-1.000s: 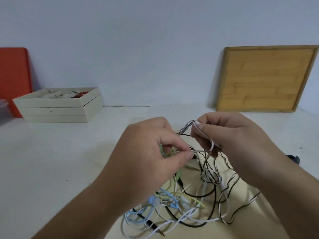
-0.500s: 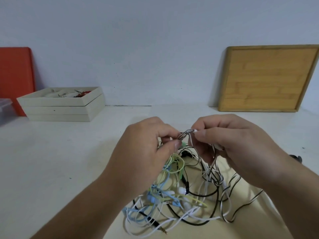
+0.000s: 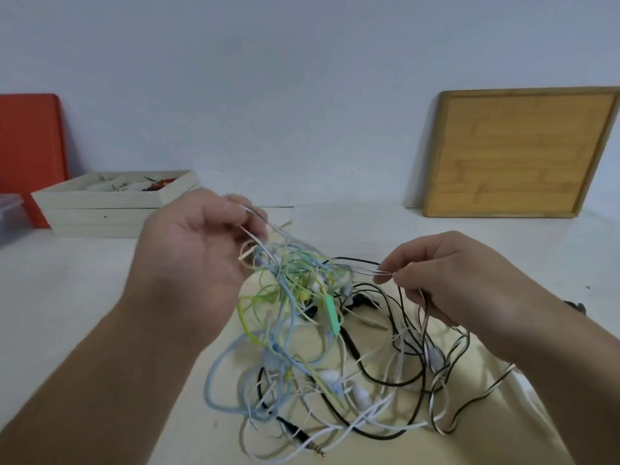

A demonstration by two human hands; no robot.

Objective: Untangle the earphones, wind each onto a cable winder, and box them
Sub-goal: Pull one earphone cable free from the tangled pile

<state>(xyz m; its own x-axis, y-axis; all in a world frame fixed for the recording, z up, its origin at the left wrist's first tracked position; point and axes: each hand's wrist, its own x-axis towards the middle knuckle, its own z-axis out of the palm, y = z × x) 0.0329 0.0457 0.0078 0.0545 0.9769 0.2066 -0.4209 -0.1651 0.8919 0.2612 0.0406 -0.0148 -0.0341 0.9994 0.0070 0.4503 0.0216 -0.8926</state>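
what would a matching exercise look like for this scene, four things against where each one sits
Things
1. bamboo board
2. orange board
3. cream box
4. jack plug

Places
a. lying at the near edge of the earphone tangle
b. back left, small items inside
c. leaning at the far right
d. upright at the far left edge

Pairs: 1-c, 2-d, 3-b, 4-a

Earphones blurred near left fingers; tray contents indistinct
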